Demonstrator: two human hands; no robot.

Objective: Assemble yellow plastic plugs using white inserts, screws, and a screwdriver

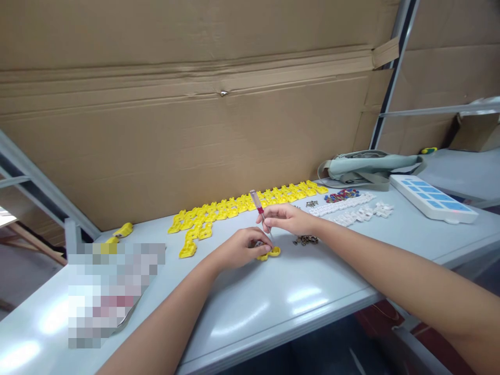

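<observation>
From far away, I see the right hand (287, 219) pinching a screwdriver (257, 201). Its long side leans: the handle points up to the far left, the tip down to the near right. A small yellow piece (275, 252) sits on the table (242, 302) under that tip; I can't tell if they touch. The left hand (240, 247) is closer and has its fingers on the piece. At the far right are a bag (355, 167) and a brown box (474, 131); I can't see inside either.
</observation>
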